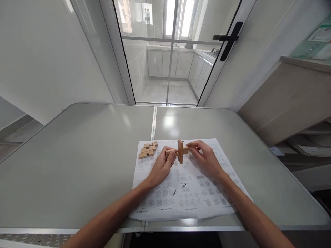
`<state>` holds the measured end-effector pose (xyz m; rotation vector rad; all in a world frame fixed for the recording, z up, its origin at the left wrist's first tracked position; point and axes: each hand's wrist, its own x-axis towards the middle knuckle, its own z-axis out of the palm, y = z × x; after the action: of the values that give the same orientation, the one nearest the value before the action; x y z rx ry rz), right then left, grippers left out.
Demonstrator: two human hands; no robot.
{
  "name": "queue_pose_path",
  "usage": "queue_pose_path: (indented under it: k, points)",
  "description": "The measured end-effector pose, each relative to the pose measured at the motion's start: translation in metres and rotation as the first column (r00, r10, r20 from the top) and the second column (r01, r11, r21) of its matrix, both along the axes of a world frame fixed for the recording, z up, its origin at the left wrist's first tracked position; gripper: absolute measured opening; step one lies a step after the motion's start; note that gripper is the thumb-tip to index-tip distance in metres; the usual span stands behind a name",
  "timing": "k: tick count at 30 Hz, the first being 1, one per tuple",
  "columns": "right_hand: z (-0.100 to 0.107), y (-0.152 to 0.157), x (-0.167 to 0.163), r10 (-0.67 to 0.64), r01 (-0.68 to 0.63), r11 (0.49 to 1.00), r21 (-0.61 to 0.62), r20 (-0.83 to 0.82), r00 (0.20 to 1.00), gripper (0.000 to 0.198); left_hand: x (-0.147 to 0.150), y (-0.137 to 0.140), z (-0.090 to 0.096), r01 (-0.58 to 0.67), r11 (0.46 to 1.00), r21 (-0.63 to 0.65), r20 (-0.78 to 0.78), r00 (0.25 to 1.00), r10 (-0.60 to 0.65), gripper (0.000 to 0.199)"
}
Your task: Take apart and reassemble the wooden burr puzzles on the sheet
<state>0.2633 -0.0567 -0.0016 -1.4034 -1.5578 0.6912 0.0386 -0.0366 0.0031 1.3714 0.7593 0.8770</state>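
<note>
Above a printed instruction sheet (165, 203), I hold crossed wooden puzzle pieces (180, 151), one bar upright and one lying across it. My left hand (164, 165) is closed around the left end of the crosswise piece, its thumb on top. My right hand (205, 158) pinches the right end between thumb and fingertips. Just left of my left hand, several notched wooden puzzle pieces (147, 150) lie side by side on the sheet's upper left corner. How the held pieces lock together is partly hidden by my fingers.
The sheet lies on a grey folding table (77, 165) with a metal seam and rim. Beyond its far edge stands a glass door (170, 62) with a black handle (230, 39). To the right is a wooden shelf unit (292, 96).
</note>
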Motion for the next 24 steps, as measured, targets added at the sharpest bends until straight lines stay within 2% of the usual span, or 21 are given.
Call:
queue_pose_path:
  k: [2,4,6,9,17,20,24]
  points:
    - [0.003,0.001,0.002,-0.065,0.057,0.997,-0.044,-0.195,0.979,0.031,-0.001,-0.001,0.0,-0.004,0.998,0.069,-0.072,0.997,0.009,0.039]
    - [0.005,0.001,0.004,-0.081,0.049,0.995,-0.092,-0.387,0.918,0.033,-0.001,-0.003,0.001,0.006,0.991,0.136,-0.146,0.989,0.014,0.036]
    - [0.007,0.002,0.004,-0.068,0.006,0.993,-0.119,-0.526,0.848,0.035,-0.001,-0.004,0.002,0.012,0.981,0.193,-0.208,0.978,0.029,0.033]
    - [0.01,0.001,0.004,-0.026,-0.101,0.982,-0.158,-0.649,0.76,0.032,0.0,-0.004,0.003,0.0,0.961,0.276,-0.263,0.962,0.075,0.029]
    - [0.017,-0.005,0.002,0.091,-0.327,0.922,-0.208,-0.704,0.704,0.042,-0.005,-0.001,-0.006,-0.004,0.828,0.561,-0.313,0.925,0.217,0.025]
    - [0.02,-0.006,0.0,0.118,-0.397,0.888,-0.233,-0.718,0.686,0.04,-0.006,0.0,-0.009,0.041,0.795,0.606,-0.377,0.894,0.242,0.025]
    - [0.024,-0.009,-0.001,0.14,-0.448,0.855,-0.262,-0.715,0.685,0.041,-0.006,-0.001,-0.009,0.075,0.777,0.625,-0.427,0.866,0.26,0.029]
